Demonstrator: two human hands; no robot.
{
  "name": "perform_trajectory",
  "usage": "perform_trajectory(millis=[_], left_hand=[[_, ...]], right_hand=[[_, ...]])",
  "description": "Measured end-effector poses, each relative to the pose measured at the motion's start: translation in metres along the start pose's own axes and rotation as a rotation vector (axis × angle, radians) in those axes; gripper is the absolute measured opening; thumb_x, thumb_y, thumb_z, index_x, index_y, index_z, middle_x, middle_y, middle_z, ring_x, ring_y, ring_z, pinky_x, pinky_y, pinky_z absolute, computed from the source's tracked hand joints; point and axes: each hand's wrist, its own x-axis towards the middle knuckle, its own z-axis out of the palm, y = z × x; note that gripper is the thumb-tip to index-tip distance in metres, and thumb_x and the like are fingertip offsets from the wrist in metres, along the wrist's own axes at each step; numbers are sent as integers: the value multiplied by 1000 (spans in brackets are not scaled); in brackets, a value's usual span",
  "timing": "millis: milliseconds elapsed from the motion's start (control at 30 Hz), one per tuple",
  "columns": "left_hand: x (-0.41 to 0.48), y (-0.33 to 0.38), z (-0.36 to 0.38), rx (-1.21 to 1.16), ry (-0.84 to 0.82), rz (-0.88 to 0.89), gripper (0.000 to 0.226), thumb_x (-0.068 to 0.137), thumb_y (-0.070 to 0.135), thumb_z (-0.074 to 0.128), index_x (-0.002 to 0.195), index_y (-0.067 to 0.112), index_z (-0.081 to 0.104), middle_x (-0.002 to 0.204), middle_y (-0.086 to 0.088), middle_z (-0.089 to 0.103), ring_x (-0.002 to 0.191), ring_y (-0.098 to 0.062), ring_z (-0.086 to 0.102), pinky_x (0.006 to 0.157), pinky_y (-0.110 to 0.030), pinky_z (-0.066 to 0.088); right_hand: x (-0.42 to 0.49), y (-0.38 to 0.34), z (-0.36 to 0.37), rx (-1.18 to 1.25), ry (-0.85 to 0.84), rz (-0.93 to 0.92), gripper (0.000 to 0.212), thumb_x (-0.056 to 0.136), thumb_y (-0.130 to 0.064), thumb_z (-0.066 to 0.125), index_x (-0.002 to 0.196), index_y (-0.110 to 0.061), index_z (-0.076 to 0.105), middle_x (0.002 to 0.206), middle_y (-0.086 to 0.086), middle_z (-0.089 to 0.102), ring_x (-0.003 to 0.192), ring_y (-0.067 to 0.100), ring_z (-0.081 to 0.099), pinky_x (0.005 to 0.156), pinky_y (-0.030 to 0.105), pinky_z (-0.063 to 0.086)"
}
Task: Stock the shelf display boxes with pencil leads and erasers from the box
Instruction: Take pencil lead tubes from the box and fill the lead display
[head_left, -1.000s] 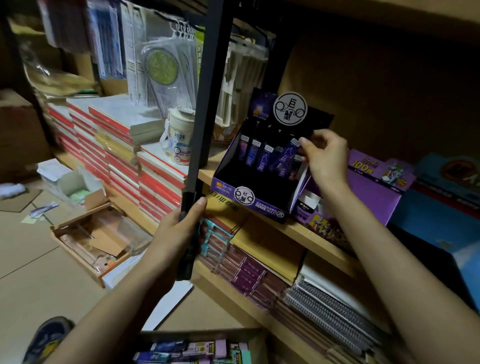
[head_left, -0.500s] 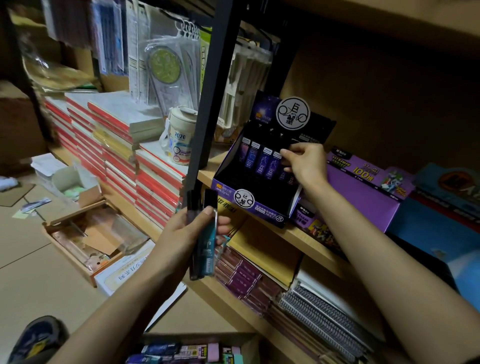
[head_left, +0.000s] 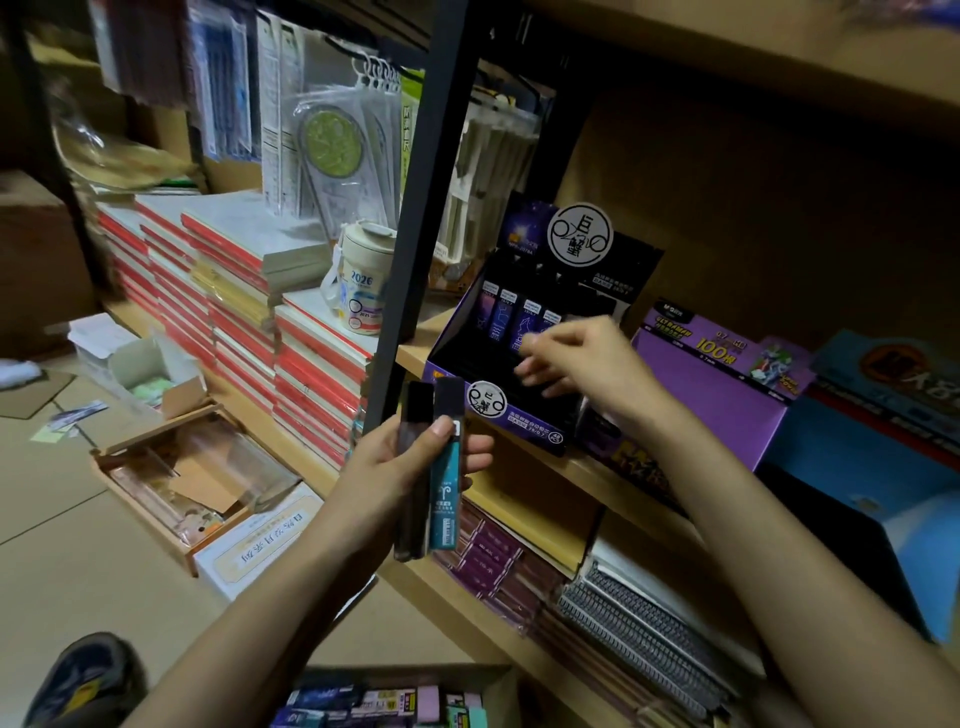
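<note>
The left hand (head_left: 400, 467) grips two lead cases (head_left: 444, 499) just left of the display box (head_left: 524, 423), their long axis nearly upright and tops up. The blurred right hand (head_left: 587, 364) reaches over this box with loose, straight fingers. A black post (head_left: 415, 234) stands left of the box.

Dim, warm light throughout. Beige floor (head_left: 67, 561) seen at left, littered with open cardboard tray (head_left: 156, 428) and paper scraps (head_left: 72, 420). Wooden shelving (head_left: 592, 475) set along right, boards carried by black metal upright (head_left: 415, 223). Brown back panel (head_left: 753, 208) seen behind shelf. Red-edged notebook stacks (head_left: 234, 301) piled on low ledge beyond upright.
</note>
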Motion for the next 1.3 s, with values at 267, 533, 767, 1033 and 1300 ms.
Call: perform_trajectory(millis=[267,533,767,1033,1300], left_hand=[[-9,-3,11,72,-71,17,39,81,34,58,112,11,56,102,-8,73,96,-21,70,72,-25,57],[-8,-6,20,125,-50,30,36,83,38,55,108,12,58,101,-1,73,93,-16,70,70,-24,58],[-1,-6,13,106,103,55,41,74,49,57,105,24,68,72,9,68,66,-7,64,61,-22,53],[1,-7,14,94,78,30,47,78,37,55,110,5,45,61,-2,45,46,-9,42,46,-22,45],[1,-6,11,151,108,98,40,72,41,59,95,9,55,64,4,64,58,-9,62,61,-28,54]], right_hand=[[-64,-6,30,303,-134,-40,13,82,-12,69,95,-10,67,86,3,66,76,12,63,65,18,51],[-59,-8,6,392,-102,-15,11,80,-7,70,83,-15,63,69,-4,65,62,11,65,56,22,52],[-12,-22,-50,286,298,-160,15,84,-2,65,84,-14,56,71,0,64,60,11,66,55,21,55],[44,19,-45,-287,446,-198,12,85,-14,67,90,-19,57,77,-6,56,70,9,55,59,13,41],[49,34,-39,-269,480,-184,9,87,-13,65,94,-14,58,79,-6,57,69,3,55,53,10,43]])
